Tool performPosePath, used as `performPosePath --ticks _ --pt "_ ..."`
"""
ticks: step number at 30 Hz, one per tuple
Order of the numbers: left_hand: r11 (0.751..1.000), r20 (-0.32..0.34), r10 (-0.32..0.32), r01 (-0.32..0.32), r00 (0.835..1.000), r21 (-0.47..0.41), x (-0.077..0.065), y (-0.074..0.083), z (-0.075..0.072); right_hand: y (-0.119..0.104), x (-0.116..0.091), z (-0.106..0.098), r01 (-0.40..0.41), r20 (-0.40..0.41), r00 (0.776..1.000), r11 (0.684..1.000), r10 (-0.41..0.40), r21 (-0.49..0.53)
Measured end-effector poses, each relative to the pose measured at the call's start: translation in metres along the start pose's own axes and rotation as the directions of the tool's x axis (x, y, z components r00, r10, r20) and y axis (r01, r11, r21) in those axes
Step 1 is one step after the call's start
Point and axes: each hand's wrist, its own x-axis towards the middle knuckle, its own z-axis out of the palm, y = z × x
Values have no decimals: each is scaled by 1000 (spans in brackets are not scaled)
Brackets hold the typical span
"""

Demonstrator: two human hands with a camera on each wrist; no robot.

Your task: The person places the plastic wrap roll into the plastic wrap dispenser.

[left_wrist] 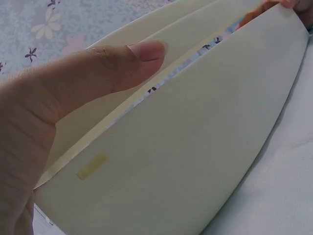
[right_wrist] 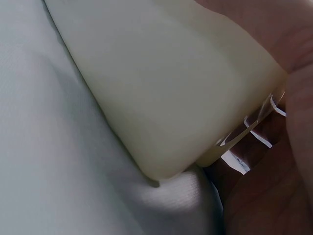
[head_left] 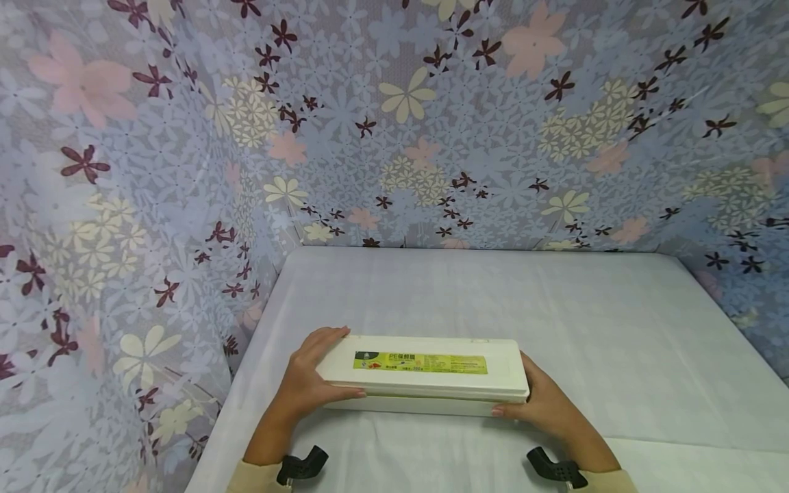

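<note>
A long white cling film box [head_left: 505, 357] with a yellow-green label [head_left: 420, 363] lies across the near part of the table. My left hand [head_left: 310, 375] grips its left end, the thumb on the front side and the fingers at the back corner. At the right end, my right hand [head_left: 537, 392] holds it with the thumb along the lower front; its other fingers are mostly hidden behind. In the left wrist view, a narrow gap shows between the lid [left_wrist: 190, 24] and the front wall [left_wrist: 195, 127], with floral cloth visible through it. The box's contents are hidden.
White cloth [head_left: 493, 294] covers the table. Floral curtains [head_left: 419, 137] hang behind it and along the left and right sides. Black straps [head_left: 303, 467] sit at both wrists, over beige sleeves [head_left: 254, 477].
</note>
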Motion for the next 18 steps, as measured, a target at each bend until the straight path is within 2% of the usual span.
performPosePath --ticks 7,18 --pt "1000 -7 3 -3 1000 19 -1 -2 3 1 0 -1 -12 -26 1000 999 11 -45" --pt "1000 -10 9 -8 1000 15 -2 -2 4 1 1 -1 2 -31 1000 1000 -3 -11"
